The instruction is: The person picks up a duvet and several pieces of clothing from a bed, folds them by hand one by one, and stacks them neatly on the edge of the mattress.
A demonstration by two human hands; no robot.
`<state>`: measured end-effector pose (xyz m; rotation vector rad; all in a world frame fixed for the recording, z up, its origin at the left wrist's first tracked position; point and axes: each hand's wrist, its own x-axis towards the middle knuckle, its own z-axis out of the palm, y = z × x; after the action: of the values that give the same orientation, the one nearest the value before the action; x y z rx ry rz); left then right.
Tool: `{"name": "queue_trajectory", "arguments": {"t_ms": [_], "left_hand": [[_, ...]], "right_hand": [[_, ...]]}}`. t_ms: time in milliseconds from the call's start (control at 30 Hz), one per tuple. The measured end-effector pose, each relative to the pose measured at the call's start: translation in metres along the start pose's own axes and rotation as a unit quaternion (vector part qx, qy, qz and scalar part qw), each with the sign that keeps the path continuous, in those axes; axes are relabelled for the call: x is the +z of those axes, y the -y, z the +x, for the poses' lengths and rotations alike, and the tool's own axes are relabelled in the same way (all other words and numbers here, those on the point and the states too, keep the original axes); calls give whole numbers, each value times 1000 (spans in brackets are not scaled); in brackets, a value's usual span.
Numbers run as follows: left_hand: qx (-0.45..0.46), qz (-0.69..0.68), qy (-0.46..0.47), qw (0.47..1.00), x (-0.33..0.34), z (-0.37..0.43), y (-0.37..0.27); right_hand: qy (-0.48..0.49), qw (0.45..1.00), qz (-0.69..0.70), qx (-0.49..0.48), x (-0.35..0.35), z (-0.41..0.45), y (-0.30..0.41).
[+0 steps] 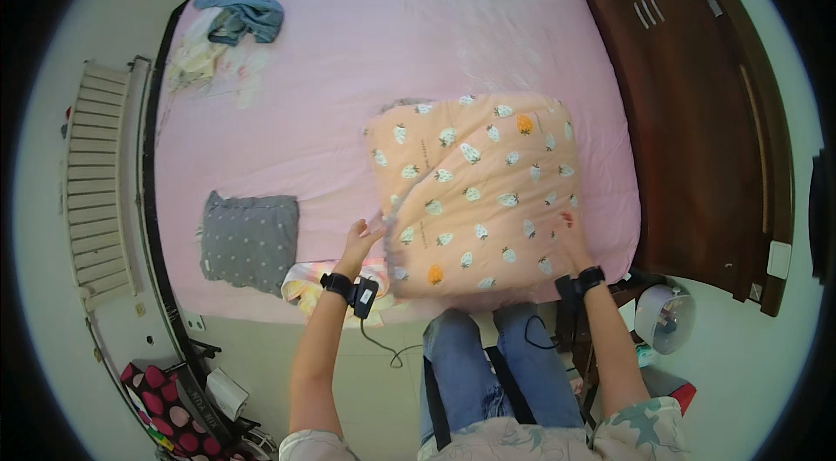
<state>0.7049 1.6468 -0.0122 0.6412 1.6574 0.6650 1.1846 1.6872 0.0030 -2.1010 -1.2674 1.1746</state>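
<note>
A folded quilt lies on the bed in front of me, peach with white and orange strawberry prints. A bit of grey lining shows at its back left corner and left edge. My left hand is beside the quilt's left edge, fingers apart and holding nothing; whether its fingertips touch the fabric I cannot tell. On the right side, my right hand is over the quilt's right edge, slightly blurred, with no fabric visibly gripped. Both wrists wear black straps with small devices.
Pink sheeting covers the bed. A grey dotted pillow and a pastel cloth lie to the left. Denim clothing is at the far left. A dark wooden headboard borders the right; a clear-fronted round container stands below it.
</note>
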Motion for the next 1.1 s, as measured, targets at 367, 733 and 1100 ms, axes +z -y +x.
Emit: {"name": "queue_trajectory", "arguments": {"t_ms": [367,733,1100], "left_hand": [[275,240,-167,916,60,89,-78],[209,371,-4,905,110,8,-90],[275,255,203,905,135,-15,-94]], "right_hand": [[58,988,25,141,11,64,-29],[-47,984,-159,-70,12,68,-10],[60,839,-298,-451,56,99,176]]}}
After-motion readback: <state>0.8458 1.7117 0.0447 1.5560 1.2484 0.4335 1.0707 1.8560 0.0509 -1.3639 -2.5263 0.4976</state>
